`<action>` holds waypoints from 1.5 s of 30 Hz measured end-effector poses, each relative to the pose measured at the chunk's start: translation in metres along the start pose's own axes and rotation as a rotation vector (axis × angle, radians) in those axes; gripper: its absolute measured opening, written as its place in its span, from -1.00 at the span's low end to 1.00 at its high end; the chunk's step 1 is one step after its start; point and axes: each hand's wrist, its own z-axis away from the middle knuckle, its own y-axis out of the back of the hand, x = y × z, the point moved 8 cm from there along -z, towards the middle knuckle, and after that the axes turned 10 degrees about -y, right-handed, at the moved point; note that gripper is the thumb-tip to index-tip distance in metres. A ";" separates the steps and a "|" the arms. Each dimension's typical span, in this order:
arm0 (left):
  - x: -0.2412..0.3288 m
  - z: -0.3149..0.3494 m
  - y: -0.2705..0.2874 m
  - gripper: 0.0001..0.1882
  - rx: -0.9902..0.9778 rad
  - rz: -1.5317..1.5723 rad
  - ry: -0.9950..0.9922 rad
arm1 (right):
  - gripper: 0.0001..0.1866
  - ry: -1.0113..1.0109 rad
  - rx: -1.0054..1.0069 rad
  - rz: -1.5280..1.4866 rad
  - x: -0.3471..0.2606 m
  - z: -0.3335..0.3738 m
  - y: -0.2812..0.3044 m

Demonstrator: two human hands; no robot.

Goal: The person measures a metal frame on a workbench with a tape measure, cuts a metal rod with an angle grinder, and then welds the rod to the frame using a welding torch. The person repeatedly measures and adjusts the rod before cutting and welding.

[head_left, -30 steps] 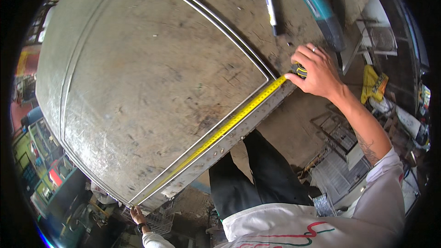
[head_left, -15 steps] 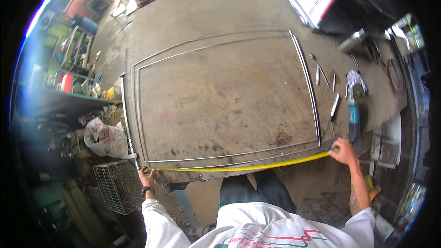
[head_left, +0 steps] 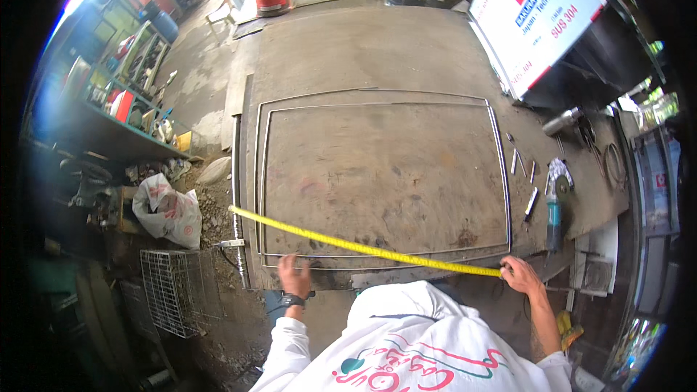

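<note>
Two hands at metal frame (head_left: 501, 174), right hand (head_left: 517, 274) pinching yellow tape measure (head_left: 363, 248), left hand (head_left: 294, 274) flat, open, angle grinder (head_left: 554, 212) nearby

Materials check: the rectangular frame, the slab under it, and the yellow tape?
Rectangular frame: likely steel bar, bare grey with a dull sheen, thin straight lengths. Slab: looks like metal plate, matte grey-brown, rust-stained and scuffed; could be otherwise. Yellow tape: probably a coated steel blade, glossy, spanning unsupported from the right hand.

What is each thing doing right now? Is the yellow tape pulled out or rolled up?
Yellow tape measure: pulled out, slanting across the table's near edge.
Right hand: gripping the tape's right end.
Left hand: resting on the metal frame, off the tape.
Angle grinder: lying flat.
</note>
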 end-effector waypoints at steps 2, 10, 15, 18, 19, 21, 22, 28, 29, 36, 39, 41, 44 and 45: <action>0.046 0.001 -0.037 -0.52 -0.166 0.123 -0.095 | -0.58 0.075 0.029 -0.033 -0.008 -0.008 -0.020; 0.134 -0.004 -0.110 -0.47 -0.523 0.046 -0.552 | -0.35 -0.159 0.076 -0.227 -0.010 -0.001 -0.055; 0.150 0.001 -0.111 -0.63 -0.500 -0.023 -0.795 | -0.44 -0.196 0.240 -0.503 0.020 0.021 -0.065; 0.154 0.000 -0.120 -0.69 -0.546 0.017 -0.817 | -0.39 -0.356 0.319 -0.559 0.055 0.045 -0.076; 0.162 -0.007 -0.118 -0.73 -0.554 0.046 -0.777 | -0.31 -0.482 0.274 -0.534 0.063 0.057 -0.080; 0.170 -0.015 -0.122 -0.78 -0.505 0.078 -0.709 | -0.29 -0.560 0.404 -0.408 0.090 0.082 -0.093; 0.172 -0.017 -0.123 -0.81 -0.487 0.083 -0.696 | -0.28 -0.594 0.468 -0.342 0.099 0.093 -0.097; 0.164 -0.025 -0.141 -0.85 -0.483 0.042 -0.637 | -0.51 -0.600 0.082 -0.541 0.102 0.078 -0.135; 0.171 -0.026 -0.142 -0.85 -0.475 0.039 -0.659 | -0.54 -0.506 0.098 -0.551 0.094 0.063 -0.139; 0.181 -0.085 -0.156 -0.91 -0.363 -0.080 -0.595 | -0.62 -0.143 0.158 0.093 -0.048 -0.060 -0.109; 0.182 -0.127 -0.170 -0.87 -0.342 -0.105 -0.599 | -0.62 0.025 0.108 0.402 -0.081 -0.098 -0.128; 0.190 -0.150 -0.180 -0.87 -0.346 -0.088 -0.585 | -0.70 0.092 0.046 0.673 -0.092 -0.116 -0.143; 0.190 -0.187 -0.185 -0.87 -0.341 -0.101 -0.563 | -0.74 0.198 -0.002 0.820 -0.105 -0.125 -0.148; 0.183 -0.200 -0.187 -0.87 -0.333 -0.115 -0.553 | -0.76 0.258 0.020 0.809 -0.111 -0.125 -0.146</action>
